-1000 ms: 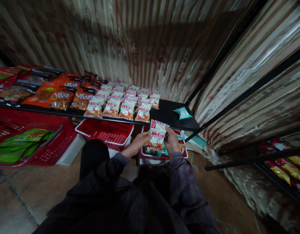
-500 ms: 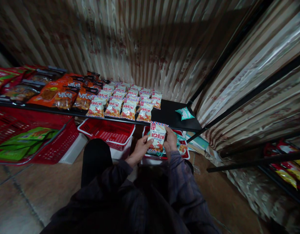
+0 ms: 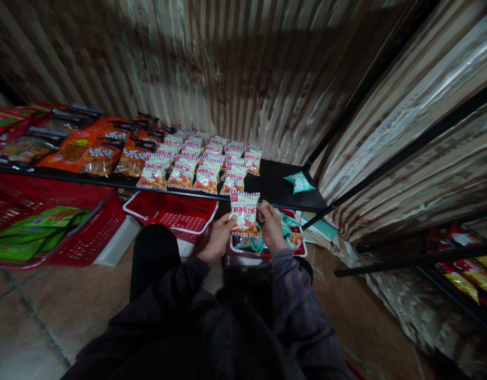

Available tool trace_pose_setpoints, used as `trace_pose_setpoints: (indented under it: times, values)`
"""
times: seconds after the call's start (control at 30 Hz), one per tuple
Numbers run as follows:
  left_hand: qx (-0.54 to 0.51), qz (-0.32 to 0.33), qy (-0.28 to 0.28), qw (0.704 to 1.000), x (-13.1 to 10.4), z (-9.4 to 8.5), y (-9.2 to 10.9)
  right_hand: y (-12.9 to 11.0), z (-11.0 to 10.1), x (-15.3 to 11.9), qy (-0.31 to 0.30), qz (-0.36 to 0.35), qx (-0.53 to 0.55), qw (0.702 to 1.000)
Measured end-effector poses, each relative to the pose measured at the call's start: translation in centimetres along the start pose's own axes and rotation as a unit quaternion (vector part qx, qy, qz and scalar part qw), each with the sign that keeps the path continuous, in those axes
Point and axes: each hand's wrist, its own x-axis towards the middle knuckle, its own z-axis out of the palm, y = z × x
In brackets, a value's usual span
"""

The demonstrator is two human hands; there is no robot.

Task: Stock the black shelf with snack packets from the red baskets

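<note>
A small white and orange snack bag [image 3: 244, 214] with red lettering is held upright, just in front of the black shelf [image 3: 273, 184]. My left hand [image 3: 220, 236] grips its lower left side, the thumb across its front. At the right edge, the closed fingers of my right hand [image 3: 270, 221] pinch the bag; the fingertips are partly hidden. Rows of matching snack bags [image 3: 207, 174] stand on the shelf beyond. Below my hands, a red basket with a white rim [image 3: 305, 248] contains teal snack packets [image 3: 249, 244].
One teal packet [image 3: 299, 182] lies near the shelf's right end. Orange snack bags [image 3: 103, 155] fill the left part. A second red basket [image 3: 188, 229] sits under the shelf, and a larger red basket [image 3: 79, 245] with green packets is at left. Black rack posts [image 3: 393, 163] slant across the right.
Both hands have moved slightly left and up with the snack bag, which now faces me more squarely. My right hand has shifted from over its side to its right edge.
</note>
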Motion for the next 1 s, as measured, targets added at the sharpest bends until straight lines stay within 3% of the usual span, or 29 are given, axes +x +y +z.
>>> trace_pose_setpoints:
  times: [0.3, 0.57, 1.0]
  values:
    - [-0.041, 0.002, 0.071, 0.997, 0.8, 0.4, 1.9, 2.4, -0.1, -3.5, -0.042, 0.052, -0.037, 0.997]
    - [-0.034, -0.011, 0.074, 0.997, 0.8, 0.5, 1.6, 2.9, 0.5, -3.7, -0.023, 0.070, 0.009, 0.997]
    - [0.003, 0.002, 0.092, 0.996, 1.7, -0.2, 0.9, 2.4, 1.0, -4.8, -0.019, 0.034, -0.004, 0.999]
